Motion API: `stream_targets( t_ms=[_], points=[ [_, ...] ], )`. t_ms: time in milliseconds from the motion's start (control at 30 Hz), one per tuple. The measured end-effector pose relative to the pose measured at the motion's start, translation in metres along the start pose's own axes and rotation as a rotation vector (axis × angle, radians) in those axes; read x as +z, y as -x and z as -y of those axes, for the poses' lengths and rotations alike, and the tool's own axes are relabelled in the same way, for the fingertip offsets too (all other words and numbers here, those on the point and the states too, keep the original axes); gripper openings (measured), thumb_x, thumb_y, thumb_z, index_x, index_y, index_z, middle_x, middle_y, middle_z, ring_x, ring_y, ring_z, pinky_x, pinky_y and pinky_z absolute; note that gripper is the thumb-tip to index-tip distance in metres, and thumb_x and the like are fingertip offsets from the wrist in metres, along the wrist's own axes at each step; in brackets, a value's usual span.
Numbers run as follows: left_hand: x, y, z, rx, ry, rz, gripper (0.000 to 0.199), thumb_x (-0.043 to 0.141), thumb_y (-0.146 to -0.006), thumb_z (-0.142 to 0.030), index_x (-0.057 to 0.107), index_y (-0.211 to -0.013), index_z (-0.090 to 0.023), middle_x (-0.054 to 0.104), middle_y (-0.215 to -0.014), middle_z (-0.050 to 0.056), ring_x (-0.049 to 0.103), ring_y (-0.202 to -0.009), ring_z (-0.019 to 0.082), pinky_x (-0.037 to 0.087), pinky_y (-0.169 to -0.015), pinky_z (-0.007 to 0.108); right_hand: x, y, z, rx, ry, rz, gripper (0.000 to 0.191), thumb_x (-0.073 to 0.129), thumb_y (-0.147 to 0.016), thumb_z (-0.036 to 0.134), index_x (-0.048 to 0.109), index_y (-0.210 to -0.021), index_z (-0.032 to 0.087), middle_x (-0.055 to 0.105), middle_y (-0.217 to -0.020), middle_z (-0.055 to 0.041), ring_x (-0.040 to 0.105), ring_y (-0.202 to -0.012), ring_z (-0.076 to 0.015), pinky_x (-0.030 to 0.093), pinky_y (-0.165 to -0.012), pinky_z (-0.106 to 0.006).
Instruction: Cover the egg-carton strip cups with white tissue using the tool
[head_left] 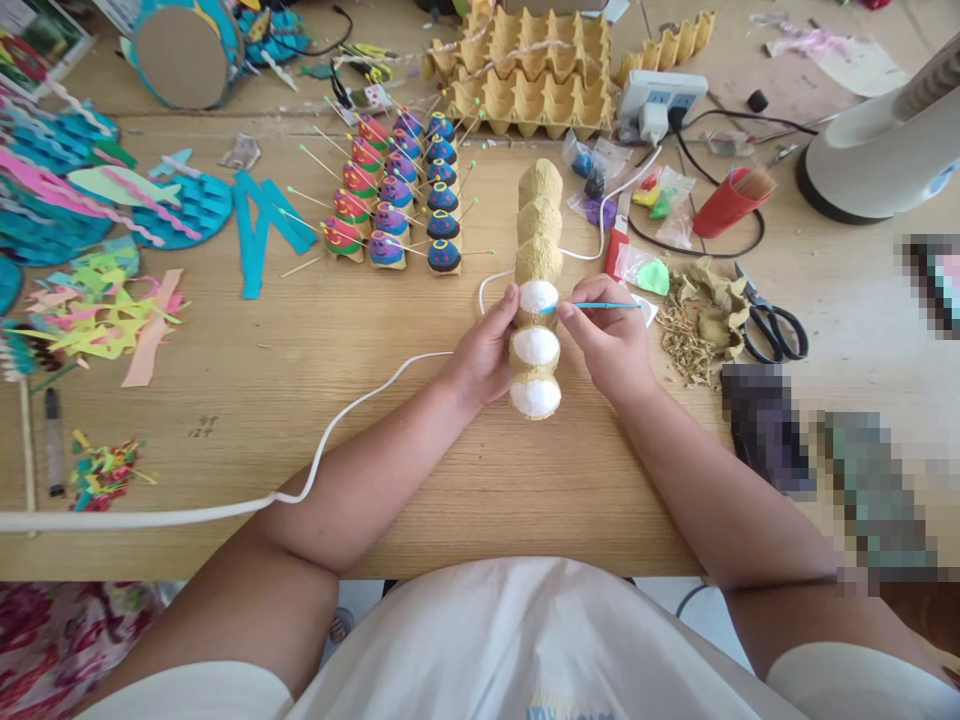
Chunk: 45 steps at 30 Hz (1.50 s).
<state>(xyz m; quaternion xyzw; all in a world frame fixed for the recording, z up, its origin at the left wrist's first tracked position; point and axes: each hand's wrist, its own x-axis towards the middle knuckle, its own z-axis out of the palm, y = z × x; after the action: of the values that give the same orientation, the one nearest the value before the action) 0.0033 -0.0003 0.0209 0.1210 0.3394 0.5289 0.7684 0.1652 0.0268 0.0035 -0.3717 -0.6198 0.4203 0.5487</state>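
Note:
My left hand [486, 350] is closed on the side of an egg-carton strip [539, 215], a row of tan bumps pointing away from me. The three nearest bumps carry smooth white coverings [535, 347]; the farther ones are bare. In my right hand [616, 335] a thin blue stick-like tool [609, 305] is pinched, its tip at the farthest white bump. Beyond, to the left, stand rows of painted egg-carton caterpillars in red [350, 205], purple [389, 218] and blue [443, 224], with pin-like feelers.
Scissors [776, 325] lie right of torn carton scraps [697, 315]. Behind are clay bags [660, 195], a red cup [731, 203], a power strip [660, 92] and egg trays [536, 75]. A white cable [330, 455] crosses left; paper scraps [97, 315] lie farther left.

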Motion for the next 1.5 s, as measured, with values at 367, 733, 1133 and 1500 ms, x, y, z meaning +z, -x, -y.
stream_targets(
  t_ms=[367, 733, 1133, 1500],
  points=[
    [-0.0034, -0.0004, 0.0011, -0.008, 0.013, 0.031, 0.04, 0.06, -0.117, -0.052, 0.081, -0.102, -0.022, 0.08, -0.087, 0.003, 0.075, -0.077, 0.019, 0.056, -0.072, 0.03, -0.0036, 0.0002, 0.0026, -0.056, 0.061, 0.02, 0.051, 0.087, -0.091, 0.076, 0.072, -0.085, 0.028, 0.063, -0.094, -0.0003, 0.062, -0.093, -0.0195, 0.055, -0.096, -0.042],
    [0.0002, 0.0012, 0.0003, -0.025, 0.014, 0.049, 0.038, 0.067, -0.115, -0.052, 0.083, -0.097, -0.021, 0.079, -0.083, 0.003, 0.071, -0.067, 0.016, 0.053, -0.065, 0.028, -0.0011, 0.0009, 0.0018, -0.058, 0.044, -0.013, 0.053, 0.086, -0.09, 0.078, 0.068, -0.082, 0.028, 0.059, -0.091, -0.0006, 0.059, -0.092, -0.0208, 0.052, -0.095, -0.044],
    [-0.0073, -0.0032, 0.0045, -0.029, 0.042, 0.047, 0.038, 0.07, -0.114, -0.047, 0.082, -0.097, -0.015, 0.08, -0.082, 0.003, 0.071, -0.065, 0.013, 0.052, -0.063, 0.026, -0.0018, 0.0035, 0.0003, -0.013, 0.001, -0.005, 0.044, 0.088, -0.093, 0.066, 0.071, -0.084, 0.027, 0.06, -0.093, 0.0004, 0.056, -0.089, -0.0189, 0.051, -0.092, -0.041],
    [-0.007, -0.0053, 0.0089, 0.059, 0.023, 0.031, 0.032, 0.089, -0.101, -0.046, 0.083, -0.092, -0.015, 0.083, -0.086, 0.005, 0.074, -0.071, 0.014, 0.055, -0.07, 0.025, -0.0007, 0.0046, -0.0007, -0.065, 0.0, -0.008, 0.038, 0.087, -0.097, 0.058, 0.07, -0.083, 0.027, 0.06, -0.092, 0.0001, 0.057, -0.087, -0.0191, 0.051, -0.089, -0.04]
  ],
)
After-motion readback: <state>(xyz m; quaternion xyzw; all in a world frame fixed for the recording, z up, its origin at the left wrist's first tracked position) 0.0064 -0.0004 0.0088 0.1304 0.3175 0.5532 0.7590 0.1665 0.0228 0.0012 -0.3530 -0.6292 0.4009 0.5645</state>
